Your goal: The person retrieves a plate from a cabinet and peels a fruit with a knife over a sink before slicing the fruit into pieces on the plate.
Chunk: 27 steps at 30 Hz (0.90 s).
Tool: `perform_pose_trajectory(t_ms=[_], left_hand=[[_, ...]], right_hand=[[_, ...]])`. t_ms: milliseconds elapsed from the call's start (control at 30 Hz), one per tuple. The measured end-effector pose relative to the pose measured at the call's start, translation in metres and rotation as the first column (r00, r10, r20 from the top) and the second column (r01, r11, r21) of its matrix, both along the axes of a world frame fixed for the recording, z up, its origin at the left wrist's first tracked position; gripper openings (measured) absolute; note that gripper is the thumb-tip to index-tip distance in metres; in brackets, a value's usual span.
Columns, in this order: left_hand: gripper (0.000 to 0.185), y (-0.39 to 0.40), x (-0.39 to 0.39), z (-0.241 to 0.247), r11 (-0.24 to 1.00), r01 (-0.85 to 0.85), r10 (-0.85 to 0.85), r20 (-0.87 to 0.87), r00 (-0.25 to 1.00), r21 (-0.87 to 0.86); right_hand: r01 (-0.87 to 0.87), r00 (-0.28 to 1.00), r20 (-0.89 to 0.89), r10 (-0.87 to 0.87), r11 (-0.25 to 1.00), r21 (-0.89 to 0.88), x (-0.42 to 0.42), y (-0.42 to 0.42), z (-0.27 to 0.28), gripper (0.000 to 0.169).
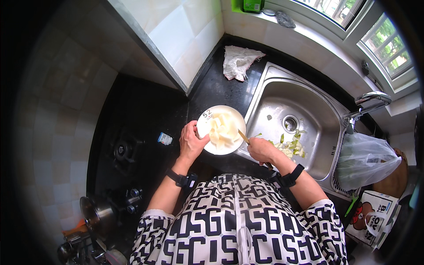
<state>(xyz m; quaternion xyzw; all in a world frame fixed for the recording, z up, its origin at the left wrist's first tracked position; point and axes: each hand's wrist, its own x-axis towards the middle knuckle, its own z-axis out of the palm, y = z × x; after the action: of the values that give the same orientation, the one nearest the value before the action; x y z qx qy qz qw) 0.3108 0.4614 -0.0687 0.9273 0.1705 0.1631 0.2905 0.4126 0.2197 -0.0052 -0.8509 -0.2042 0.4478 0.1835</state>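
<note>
A round white plate (236, 114) with printed writing near its rim bears a heap of pale, thinly cut slices (222, 129). My left hand (192, 140) grips its left edge, thumb on the rim and fingers around the side. In my right hand (263, 150) is a knife (244, 136). Its narrow blade points up and left, with the tip over the plate's right rim, beside the slices. Whether the tip touches them I cannot tell. The handle is mostly hidden in my fist; its end shows below.
Green and pale peelings (291, 147) lie in the steel sink (314, 99), below a faucet (374, 97). A white cloth (240, 61) rests on the black counter (212, 89). At left are a small blue-and-white packet (165, 138), a gas burner (123, 150) and a metal pot (96, 212). A plastic bag (367, 160) stands right.
</note>
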Motion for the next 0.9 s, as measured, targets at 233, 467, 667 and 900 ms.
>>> perform_pose_trajectory(t_ms=[233, 467, 667, 900], left_hand=[[0.069, 0.007, 0.006, -0.006, 0.989, -0.079, 0.090, 0.083, 0.993, -0.126], [0.065, 0.001, 0.006, -0.031, 0.996, -0.031, 0.019, 0.148, 0.989, 0.079], [0.064, -0.005, 0.005, -0.024, 0.981, 0.003, -0.029, 0.133, 0.991, 0.193], [0.057, 0.011, -0.019, -0.022, 0.876, -0.183, 0.174, -0.063, 0.983, -0.447]], right_hand=[[-0.006, 0.998, 0.055, 0.005, 1.000, 0.022, 0.000, -0.010, 0.002, 0.027], [-0.074, 0.949, 0.312, 0.041, 0.993, 0.095, -0.005, -0.030, -0.021, 0.026], [-0.017, 0.941, 0.336, -0.032, 0.990, 0.141, -0.012, -0.039, -0.029, 0.025], [0.157, 0.958, 0.208, -0.199, 0.967, 0.202, -0.012, -0.050, -0.033, 0.027]])
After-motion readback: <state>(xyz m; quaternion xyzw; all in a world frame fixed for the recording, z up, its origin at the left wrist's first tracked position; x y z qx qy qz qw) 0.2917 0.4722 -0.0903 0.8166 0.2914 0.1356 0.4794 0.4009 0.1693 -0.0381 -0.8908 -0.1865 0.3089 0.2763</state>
